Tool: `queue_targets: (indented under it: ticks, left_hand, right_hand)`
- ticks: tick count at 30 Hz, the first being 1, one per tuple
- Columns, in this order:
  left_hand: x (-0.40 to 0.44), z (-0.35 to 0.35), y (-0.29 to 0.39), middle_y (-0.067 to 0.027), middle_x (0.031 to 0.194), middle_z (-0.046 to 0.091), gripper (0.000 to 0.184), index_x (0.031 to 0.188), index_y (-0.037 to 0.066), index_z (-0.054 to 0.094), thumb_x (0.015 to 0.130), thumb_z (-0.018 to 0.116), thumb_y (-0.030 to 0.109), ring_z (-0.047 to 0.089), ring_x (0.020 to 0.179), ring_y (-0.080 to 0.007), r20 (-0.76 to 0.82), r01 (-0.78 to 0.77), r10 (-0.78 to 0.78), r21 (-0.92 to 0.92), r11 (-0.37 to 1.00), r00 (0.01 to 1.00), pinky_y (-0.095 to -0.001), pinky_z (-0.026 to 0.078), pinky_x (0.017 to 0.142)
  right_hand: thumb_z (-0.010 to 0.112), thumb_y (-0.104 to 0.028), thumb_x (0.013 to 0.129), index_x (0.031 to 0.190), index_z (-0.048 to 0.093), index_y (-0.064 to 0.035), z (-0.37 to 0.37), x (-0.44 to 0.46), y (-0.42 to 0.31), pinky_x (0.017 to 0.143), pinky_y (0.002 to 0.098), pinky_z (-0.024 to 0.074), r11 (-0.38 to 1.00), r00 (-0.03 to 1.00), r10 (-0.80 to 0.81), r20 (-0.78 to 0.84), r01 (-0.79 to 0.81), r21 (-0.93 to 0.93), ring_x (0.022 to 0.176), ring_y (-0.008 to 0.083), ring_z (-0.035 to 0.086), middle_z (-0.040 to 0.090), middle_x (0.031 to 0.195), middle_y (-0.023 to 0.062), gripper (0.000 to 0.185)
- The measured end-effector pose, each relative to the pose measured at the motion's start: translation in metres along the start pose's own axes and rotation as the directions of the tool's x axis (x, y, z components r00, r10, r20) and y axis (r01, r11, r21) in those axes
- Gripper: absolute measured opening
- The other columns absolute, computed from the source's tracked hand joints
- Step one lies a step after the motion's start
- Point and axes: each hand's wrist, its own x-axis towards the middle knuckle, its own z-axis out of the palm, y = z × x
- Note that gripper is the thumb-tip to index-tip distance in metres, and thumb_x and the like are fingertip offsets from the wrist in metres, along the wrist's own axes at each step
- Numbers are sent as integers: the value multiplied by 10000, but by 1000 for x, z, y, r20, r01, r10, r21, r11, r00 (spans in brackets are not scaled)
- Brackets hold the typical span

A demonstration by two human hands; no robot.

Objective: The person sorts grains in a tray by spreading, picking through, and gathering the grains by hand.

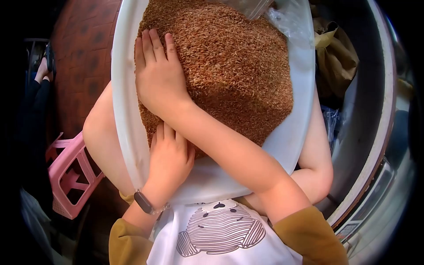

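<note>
Reddish-brown grain [238,57] is heaped in a large white tray [123,88] across my lap. My right hand [160,77] lies palm down on the grain by the tray's left side, fingers stretched and slightly apart. Its forearm crosses the tray from the lower right. Just below it, my left hand [170,157] rests at the near left edge of the grain. The left fingers are extended, with their tips close to my right wrist. A dark wristband [143,202] is on my left wrist.
Clear plastic [289,20] lies at the tray's far right. A pink stool [70,176] stands on the tiled floor [84,57] at left. A brown bag [338,62] sits at right, inside a curved pale edge [388,88]. Another person's foot [43,70] shows at far left.
</note>
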Motion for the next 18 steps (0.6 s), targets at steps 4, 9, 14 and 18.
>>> queue_targets:
  ticks: [4,9,14,18]
  left_hand:
    - [1,-7,7,-231,1205,449,563,1290,-37,424,779,620,96,464,1093,-407,27,47,-46,-17,999,999,-476,421,934]
    - [1,-7,6,-223,1234,443,562,1316,-34,406,808,607,96,471,1114,-397,37,53,-52,-20,998,998,-465,426,945]
    - [0,-5,6,-216,1229,448,546,1310,-34,411,814,601,93,478,1101,-391,11,33,-32,-10,999,999,-456,431,938]
    - [1,-7,6,-219,1220,454,546,1310,-33,409,814,599,91,481,1091,-388,13,33,-32,-20,999,999,-456,434,927]
  right_hand:
    - [274,-499,1000,1486,306,-38,-23,-14,37,1184,519,58,998,995,63,83,-64,6,1461,305,201,278,1553,158,671]
    - [61,-686,931,1510,234,-56,-47,-34,94,1192,459,105,969,958,243,150,-245,-2,1469,275,169,225,1573,133,873]
    - [90,-690,936,1512,214,-40,-55,-70,138,1191,479,39,838,844,477,246,-520,161,1479,297,93,179,1585,140,877]
    - [187,-622,979,1529,182,-74,-49,-113,166,1181,515,26,817,816,551,172,-570,89,1476,351,64,180,1583,157,776]
